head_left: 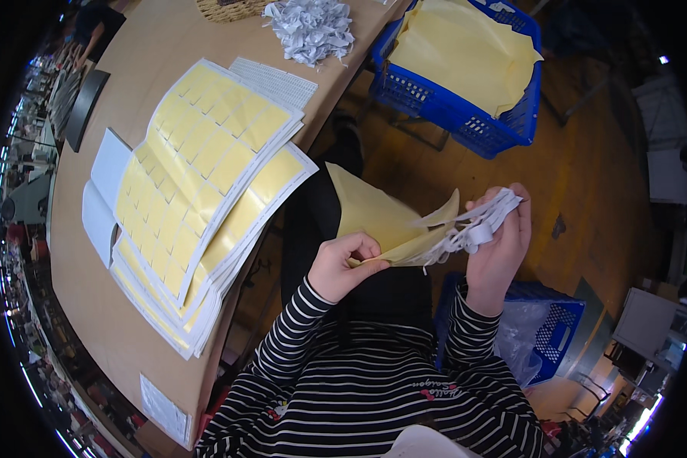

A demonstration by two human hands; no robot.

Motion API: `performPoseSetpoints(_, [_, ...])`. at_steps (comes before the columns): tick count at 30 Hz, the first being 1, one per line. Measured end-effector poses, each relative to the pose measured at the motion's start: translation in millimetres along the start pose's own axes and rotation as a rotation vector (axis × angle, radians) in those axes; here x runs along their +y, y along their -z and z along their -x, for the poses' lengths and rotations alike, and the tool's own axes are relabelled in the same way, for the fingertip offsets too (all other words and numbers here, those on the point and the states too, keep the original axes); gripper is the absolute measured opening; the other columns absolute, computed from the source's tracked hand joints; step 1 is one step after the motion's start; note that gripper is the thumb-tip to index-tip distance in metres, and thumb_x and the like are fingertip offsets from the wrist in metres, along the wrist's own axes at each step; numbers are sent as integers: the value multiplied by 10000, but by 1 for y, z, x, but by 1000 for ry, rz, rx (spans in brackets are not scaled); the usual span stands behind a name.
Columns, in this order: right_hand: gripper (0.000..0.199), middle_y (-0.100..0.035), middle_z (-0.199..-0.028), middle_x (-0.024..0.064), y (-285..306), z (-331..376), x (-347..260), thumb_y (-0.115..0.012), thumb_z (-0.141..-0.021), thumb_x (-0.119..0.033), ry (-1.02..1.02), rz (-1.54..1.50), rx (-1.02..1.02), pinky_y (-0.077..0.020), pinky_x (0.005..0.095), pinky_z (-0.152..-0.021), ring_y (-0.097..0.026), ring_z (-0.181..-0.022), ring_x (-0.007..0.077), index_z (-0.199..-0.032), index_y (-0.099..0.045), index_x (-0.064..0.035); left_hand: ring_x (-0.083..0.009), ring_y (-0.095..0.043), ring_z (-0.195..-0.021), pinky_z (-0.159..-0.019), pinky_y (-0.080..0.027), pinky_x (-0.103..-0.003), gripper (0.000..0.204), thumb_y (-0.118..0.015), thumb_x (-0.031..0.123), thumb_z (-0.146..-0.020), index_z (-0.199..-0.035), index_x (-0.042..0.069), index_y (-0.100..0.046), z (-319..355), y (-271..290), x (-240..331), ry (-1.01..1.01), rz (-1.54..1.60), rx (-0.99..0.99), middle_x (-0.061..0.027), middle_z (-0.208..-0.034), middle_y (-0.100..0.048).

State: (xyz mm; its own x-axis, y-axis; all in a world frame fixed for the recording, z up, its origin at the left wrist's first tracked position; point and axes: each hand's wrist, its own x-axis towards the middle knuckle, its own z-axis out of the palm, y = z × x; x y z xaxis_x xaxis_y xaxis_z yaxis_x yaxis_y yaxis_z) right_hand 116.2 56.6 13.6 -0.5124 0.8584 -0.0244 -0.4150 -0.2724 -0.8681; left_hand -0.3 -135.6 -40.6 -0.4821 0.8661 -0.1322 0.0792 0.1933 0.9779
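Observation:
My left hand (345, 264) pinches the edge of a yellow backing sheet (370, 215) held over my lap. My right hand (499, 243) grips a bunched white strip of peeled label waste (481, 223) that still joins the sheet's edge. Both arms wear black-and-white striped sleeves. A stack of yellow label sheets (198, 191) with white borders lies fanned on the wooden table (137, 61) to my left, hanging over its edge.
A blue crate (466, 114) full of yellow sheets stands on the floor ahead. A heap of crumpled white waste (311, 29) and a wicker basket (229, 9) sit at the table's far end. Another blue crate (551, 336) with clear plastic is at my right.

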Motion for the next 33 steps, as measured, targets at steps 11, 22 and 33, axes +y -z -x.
performPoseSetpoints(11, [136, -574, -1045, 136, -4, 17, 2, -410, -978, -84, -147, -120, -351, -474, 283, -744, -563, -798, 139, -1090, -477, -45, -235, -589, -1169, -986, -441, -309, 683, -684, -16, -839, -1446, 32, -375, -14, -12, 32, -142, 113, -205, -146, -1325, -554])
performPoseSetpoints(22, [126, -442, -660, 17, -7, 14, 6, -383, -1005, -230, -570, -765, -349, -359, 292, -605, -417, -635, 145, -1003, -426, -112, -72, -478, -598, -585, -417, -230, 481, -548, -49, -880, -1350, -32, -445, -15, -10, 28, 51, 56, -130, -5, -714, -535])
performPoseSetpoints(33, [152, -474, -752, 44, 11, -7, -13, -352, -1021, -216, -301, -605, -355, -375, 251, -538, -385, -524, 99, -978, -418, -86, -213, -573, -1139, -943, -444, -274, 597, -577, -32, -871, -1430, -29, -365, -5, -6, 31, -43, 176, -356, -126, -1259, -560])
